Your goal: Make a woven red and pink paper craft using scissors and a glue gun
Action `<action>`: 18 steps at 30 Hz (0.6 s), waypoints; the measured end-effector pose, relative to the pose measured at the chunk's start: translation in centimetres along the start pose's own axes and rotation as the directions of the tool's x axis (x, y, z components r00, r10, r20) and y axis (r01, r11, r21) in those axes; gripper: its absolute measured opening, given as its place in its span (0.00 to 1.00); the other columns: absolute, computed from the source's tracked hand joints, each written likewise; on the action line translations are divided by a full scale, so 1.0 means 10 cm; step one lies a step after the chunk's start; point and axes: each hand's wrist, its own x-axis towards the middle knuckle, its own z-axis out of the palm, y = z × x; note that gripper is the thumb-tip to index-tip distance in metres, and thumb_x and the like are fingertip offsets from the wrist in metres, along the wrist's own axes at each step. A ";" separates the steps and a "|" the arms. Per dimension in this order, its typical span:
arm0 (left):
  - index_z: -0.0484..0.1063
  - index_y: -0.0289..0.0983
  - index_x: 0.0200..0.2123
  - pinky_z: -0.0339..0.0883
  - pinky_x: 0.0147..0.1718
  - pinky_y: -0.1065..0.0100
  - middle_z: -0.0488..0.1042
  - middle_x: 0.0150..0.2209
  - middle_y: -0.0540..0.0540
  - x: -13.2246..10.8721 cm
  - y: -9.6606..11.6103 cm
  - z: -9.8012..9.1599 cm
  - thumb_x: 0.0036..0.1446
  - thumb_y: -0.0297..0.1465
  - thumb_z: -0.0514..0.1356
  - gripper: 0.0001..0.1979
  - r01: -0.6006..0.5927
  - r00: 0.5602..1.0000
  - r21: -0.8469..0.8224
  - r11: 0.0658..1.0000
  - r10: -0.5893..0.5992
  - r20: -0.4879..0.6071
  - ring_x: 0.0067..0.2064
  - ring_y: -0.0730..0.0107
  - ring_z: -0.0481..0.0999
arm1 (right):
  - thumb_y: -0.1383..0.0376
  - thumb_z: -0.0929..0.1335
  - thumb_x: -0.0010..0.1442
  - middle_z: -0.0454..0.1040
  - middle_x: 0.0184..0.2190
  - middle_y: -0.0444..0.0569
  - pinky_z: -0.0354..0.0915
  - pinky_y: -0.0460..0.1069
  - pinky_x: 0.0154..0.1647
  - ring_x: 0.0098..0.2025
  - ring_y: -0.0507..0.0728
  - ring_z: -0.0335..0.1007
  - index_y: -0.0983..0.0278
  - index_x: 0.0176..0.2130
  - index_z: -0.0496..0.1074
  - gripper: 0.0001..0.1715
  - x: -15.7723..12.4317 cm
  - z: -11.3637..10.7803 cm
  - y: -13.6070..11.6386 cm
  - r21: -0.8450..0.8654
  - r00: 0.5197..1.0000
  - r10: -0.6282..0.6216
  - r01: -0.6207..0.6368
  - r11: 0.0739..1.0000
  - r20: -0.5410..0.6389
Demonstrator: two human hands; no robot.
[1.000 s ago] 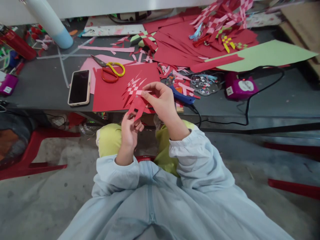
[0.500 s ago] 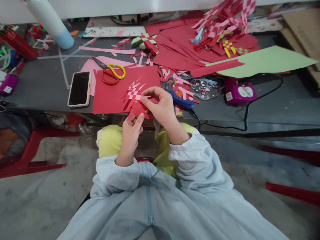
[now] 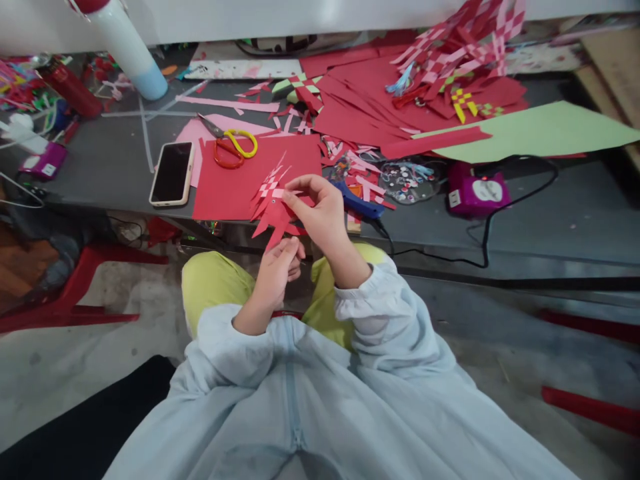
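Note:
A woven red and pink paper fish with a small round eye and pointed strips is held over the table's front edge. My right hand pinches its right side between thumb and fingertips. Below, the closed fingers of my left hand grip the end of a red paper strip hanging from the fish. Under the fish lies a red paper sheet. Scissors with one red and one yellow handle rest on that sheet. A blue glue gun lies just beyond my right hand.
A phone lies left of the sheet. A purple box with a black cable stands right, near a clear dish of small beads. Red paper, a green sheet and a white-blue bottle are farther back.
My left hand has slid down and slightly right, toward the end of the red strip, so more of the strip shows. My right hand keeps its pinch. The view has shifted slightly left.

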 end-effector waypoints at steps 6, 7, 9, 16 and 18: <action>0.60 0.38 0.24 0.41 0.16 0.78 0.47 0.16 0.61 -0.20 -0.17 -0.09 0.50 0.56 0.61 0.27 0.061 0.998 0.125 0.990 -0.064 0.026 0.17 0.84 0.44 | 0.64 0.72 0.52 0.76 0.31 0.43 0.71 0.49 0.42 0.35 0.51 0.72 0.61 0.32 0.71 0.06 -0.07 0.01 0.04 -0.001 0.999 0.000 0.000 1.000 -0.037; 0.60 0.38 0.24 0.41 0.16 0.78 0.48 0.16 0.61 -0.23 -0.19 -0.13 0.50 0.56 0.61 0.27 0.075 0.997 0.144 0.987 -0.078 0.017 0.17 0.84 0.45 | 0.64 0.72 0.52 0.76 0.31 0.43 0.71 0.50 0.42 0.35 0.51 0.72 0.61 0.32 0.71 0.06 -0.09 0.00 0.06 -0.003 0.999 0.005 -0.005 1.000 -0.045; 0.59 0.38 0.24 0.42 0.16 0.78 0.49 0.16 0.60 -0.27 -0.23 -0.21 0.52 0.56 0.59 0.27 0.099 0.995 0.165 0.981 -0.100 -0.003 0.17 0.83 0.46 | 0.63 0.73 0.52 0.76 0.31 0.43 0.71 0.49 0.40 0.35 0.51 0.72 0.61 0.32 0.72 0.07 -0.11 -0.01 0.09 -0.004 0.998 0.022 -0.022 1.000 -0.064; 0.62 0.37 0.25 0.49 0.17 0.76 0.59 0.18 0.57 -0.20 -0.53 -0.59 0.60 0.46 0.56 0.20 0.211 0.974 0.314 0.925 -0.174 -0.142 0.17 0.81 0.56 | 0.62 0.74 0.50 0.75 0.28 0.42 0.70 0.46 0.28 0.30 0.50 0.71 0.62 0.32 0.73 0.09 -0.25 -0.01 0.18 0.059 0.987 0.127 -0.122 0.991 -0.103; 0.65 0.36 0.29 0.55 0.19 0.76 0.62 0.19 0.56 -0.12 -0.68 -0.72 0.63 0.40 0.55 0.15 0.266 0.958 0.377 0.887 -0.197 -0.210 0.19 0.80 0.60 | 0.62 0.74 0.49 0.75 0.29 0.43 0.69 0.45 0.25 0.29 0.50 0.71 0.62 0.32 0.73 0.10 -0.30 0.00 0.18 0.064 0.982 0.149 -0.143 0.988 -0.112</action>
